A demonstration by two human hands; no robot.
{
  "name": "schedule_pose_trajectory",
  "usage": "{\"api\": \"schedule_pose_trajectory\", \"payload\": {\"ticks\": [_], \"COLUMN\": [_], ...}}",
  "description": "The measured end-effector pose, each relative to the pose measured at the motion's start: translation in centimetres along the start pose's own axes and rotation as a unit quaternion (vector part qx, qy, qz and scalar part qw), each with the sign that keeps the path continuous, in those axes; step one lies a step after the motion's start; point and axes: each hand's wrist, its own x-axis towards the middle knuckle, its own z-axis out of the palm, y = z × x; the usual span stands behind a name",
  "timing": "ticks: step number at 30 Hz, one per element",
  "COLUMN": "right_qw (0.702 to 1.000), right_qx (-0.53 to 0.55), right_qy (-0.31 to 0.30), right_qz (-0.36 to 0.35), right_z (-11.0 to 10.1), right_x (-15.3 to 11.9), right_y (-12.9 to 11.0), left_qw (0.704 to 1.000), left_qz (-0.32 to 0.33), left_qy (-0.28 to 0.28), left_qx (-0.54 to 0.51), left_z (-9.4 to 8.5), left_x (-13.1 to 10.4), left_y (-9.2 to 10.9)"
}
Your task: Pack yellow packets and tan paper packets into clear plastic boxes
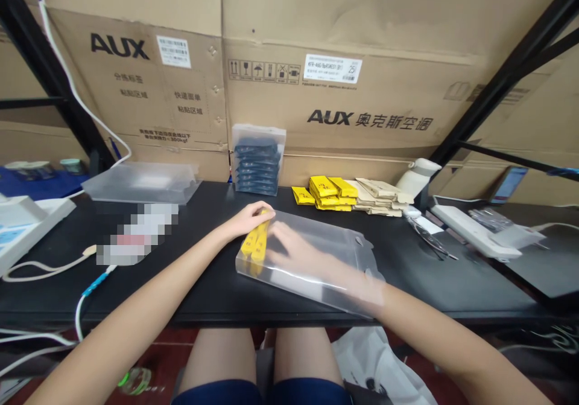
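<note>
A clear plastic box [316,284] lies on its side on the black table, its flapped end toward the right. Small yellow packets [254,249] stand in a row inside, against its left end. My left hand [251,219] is closed on the far left corner of the box, beside the packets. Through the open end reaches my right hand [301,248], seen through the plastic. Its fingers are apart and point at the packets; whether they touch them I cannot tell.
Behind the box stand a clear box of dark packets [257,163], piled yellow packets [330,192] and beige packets [380,197]. Another clear box [145,181] lies back left. Cables and a white power strip [474,231] flank the work area. Large cardboard [384,91] forms the back wall.
</note>
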Motion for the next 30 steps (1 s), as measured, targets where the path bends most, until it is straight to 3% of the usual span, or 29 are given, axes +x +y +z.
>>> {"api": "schedule_pose_trajectory", "payload": {"ticks": [6, 16, 30], "right_qw": [0.999, 0.997, 0.999], "right_qx": [0.023, -0.056, -0.018], "right_qy": [-0.011, 0.026, -0.034], "right_qz": [0.034, 0.056, -0.004], "right_z": [-0.1, 0.7, 0.1], "right_x": [-0.1, 0.6, 0.2], "right_y": [-0.5, 0.7, 0.7], "left_qw": [1.000, 0.999, 0.999], "left_qz": [-0.002, -0.018, -0.005], "left_qy": [0.004, 0.009, 0.012], "left_qx": [0.007, 0.028, 0.034], "left_z": [0.0, 0.2, 0.2], "left_x": [0.1, 0.2, 0.2], "left_y": [-0.1, 0.0, -0.4]}}
